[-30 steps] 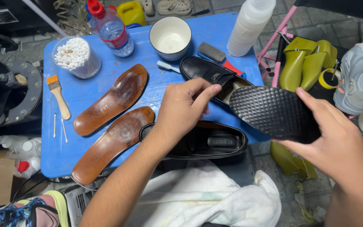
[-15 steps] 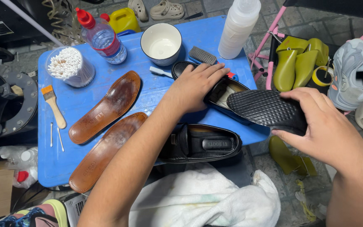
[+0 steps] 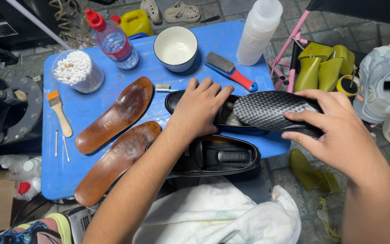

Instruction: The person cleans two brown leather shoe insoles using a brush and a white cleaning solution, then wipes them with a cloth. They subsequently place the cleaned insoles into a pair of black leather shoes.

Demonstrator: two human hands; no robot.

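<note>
On the blue table (image 3: 231, 43), at its 3 o'clock edge: you have a black loafer (image 3: 224, 115) lying on its side, half over the rim.
Left hand (image 3: 199, 108): fingers spread flat, pressing down on the loafer's open mouth, gripping nothing.
Right hand (image 3: 335, 131): fingers curled round the toe end at 3 o'clock, textured sole (image 3: 271, 108) facing up.
Slip risk: ease either hand and the shoe could tip off the edge (its toe has no table under it).
Knock risk: your left forearm crosses the second loafer (image 3: 222, 156) at 6 o'clock; a drag could push it off.
Spill risk: white bowl (image 3: 175, 47) and brush (image 3: 231, 70) at 12 o'clock sit close to your knuckles.
</note>
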